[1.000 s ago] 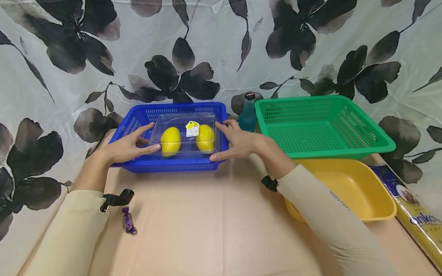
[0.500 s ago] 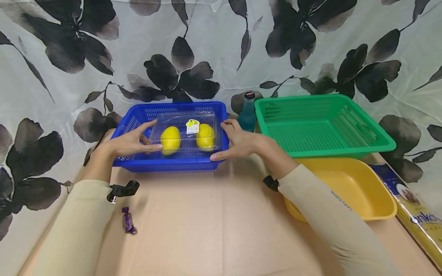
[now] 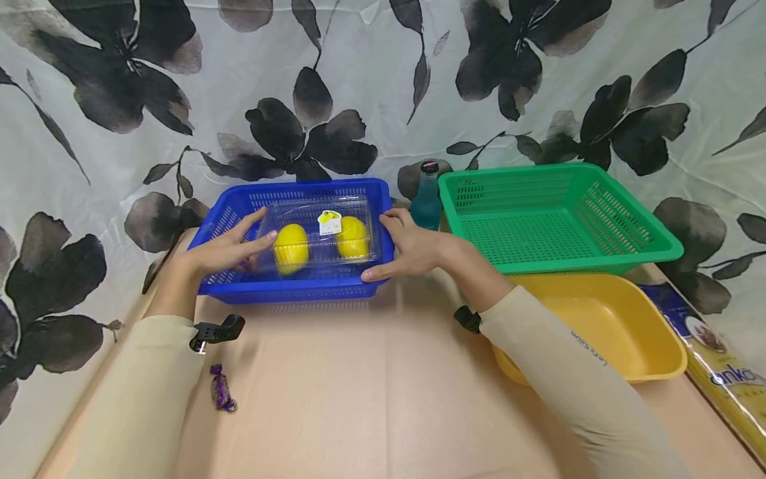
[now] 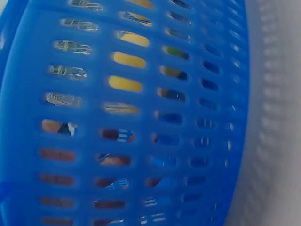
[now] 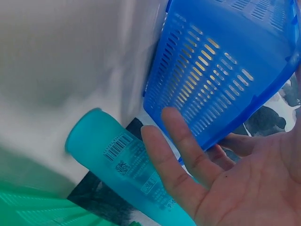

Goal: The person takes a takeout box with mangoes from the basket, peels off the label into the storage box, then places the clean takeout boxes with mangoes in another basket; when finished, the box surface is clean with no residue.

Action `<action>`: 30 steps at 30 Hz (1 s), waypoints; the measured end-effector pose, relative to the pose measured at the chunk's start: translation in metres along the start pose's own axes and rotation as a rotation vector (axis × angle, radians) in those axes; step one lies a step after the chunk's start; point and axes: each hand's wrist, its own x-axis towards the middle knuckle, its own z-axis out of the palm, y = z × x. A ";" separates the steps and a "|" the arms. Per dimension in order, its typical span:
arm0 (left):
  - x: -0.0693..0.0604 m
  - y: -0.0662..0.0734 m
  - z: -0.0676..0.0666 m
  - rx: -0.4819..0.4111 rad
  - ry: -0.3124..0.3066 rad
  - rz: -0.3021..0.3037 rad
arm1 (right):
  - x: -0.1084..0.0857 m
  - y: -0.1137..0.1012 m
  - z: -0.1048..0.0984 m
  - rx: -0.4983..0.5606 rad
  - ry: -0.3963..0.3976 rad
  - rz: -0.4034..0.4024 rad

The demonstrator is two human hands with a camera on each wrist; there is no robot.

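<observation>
Inside the blue basket (image 3: pixel 287 293) lies the clear plastic box (image 3: pixel 320 247) with two yellow fruits (image 3: pixel 291 247) showing through it, and your left hand (image 3: pixel 224 251) reaches over the basket's left side with its thumb and forefinger at the box's left end, though whether they pinch it cannot be told. Your right hand (image 3: pixel 413 249) is spread rather than clenched, touching the basket's right rim, its fingers near the blue bottle (image 3: pixel 425 203), which stands between that basket and the green basket (image 3: pixel 526 223).
</observation>
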 end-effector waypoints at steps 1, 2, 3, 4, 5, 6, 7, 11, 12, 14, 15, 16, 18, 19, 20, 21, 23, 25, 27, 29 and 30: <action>0.001 0.000 0.000 -0.010 -0.003 -0.006 | 0.000 0.000 0.000 0.001 0.001 0.003; 0.002 -0.001 0.001 -0.022 -0.007 -0.007 | -0.001 0.000 -0.001 0.002 0.000 0.004; 0.002 -0.002 0.001 -0.033 -0.012 -0.009 | -0.001 0.000 -0.001 0.005 -0.002 0.004; 0.002 -0.003 0.000 -0.040 -0.014 -0.012 | -0.001 0.000 -0.001 0.007 -0.005 0.005; 0.002 -0.004 0.000 -0.055 -0.021 -0.013 | -0.001 -0.001 -0.001 0.011 -0.008 0.003; 0.001 -0.005 0.000 -0.068 -0.027 -0.012 | -0.001 -0.001 -0.001 0.013 -0.011 0.000; 0.000 -0.006 -0.001 -0.081 -0.029 -0.012 | -0.001 -0.002 -0.001 0.012 -0.013 -0.002; -0.003 -0.006 -0.003 -0.103 0.012 -0.003 | -0.001 -0.004 -0.001 -0.009 -0.010 0.000; -0.003 -0.005 -0.003 -0.100 0.034 0.005 | -0.001 -0.005 -0.002 -0.016 -0.008 0.001; -0.003 -0.002 -0.003 -0.088 0.073 0.018 | -0.003 -0.006 -0.002 -0.029 -0.009 -0.001; -0.004 -0.001 -0.003 -0.076 0.092 0.025 | -0.005 -0.006 -0.003 -0.037 -0.009 -0.005; -0.005 0.000 -0.005 -0.061 0.108 0.032 | -0.005 -0.008 -0.003 -0.042 -0.008 -0.014; -0.009 0.002 -0.007 -0.043 0.126 0.041 | -0.008 -0.011 -0.004 -0.061 -0.007 -0.027; -0.011 0.002 -0.008 -0.031 0.124 0.035 | -0.009 -0.012 -0.004 -0.071 -0.010 -0.031; -0.013 0.002 -0.009 -0.027 0.120 0.031 | -0.011 -0.014 -0.005 -0.082 -0.014 -0.036; -0.016 0.002 -0.010 -0.027 0.114 0.025 | -0.012 -0.015 -0.006 -0.095 -0.017 -0.041; -0.020 0.002 -0.013 -0.037 0.096 0.013 | -0.015 -0.018 -0.008 -0.118 -0.021 -0.049; -0.024 0.002 -0.015 -0.052 0.086 0.012 | -0.019 -0.020 -0.011 -0.138 -0.019 -0.053; -0.027 0.003 -0.018 -0.077 0.084 0.029 | -0.023 -0.022 -0.014 -0.157 -0.009 -0.054; -0.031 0.003 -0.021 -0.111 0.083 0.045 | -0.027 -0.024 -0.017 -0.166 -0.002 -0.055; -0.034 0.003 -0.022 -0.122 0.087 0.053 | -0.030 -0.025 -0.017 -0.167 -0.001 -0.054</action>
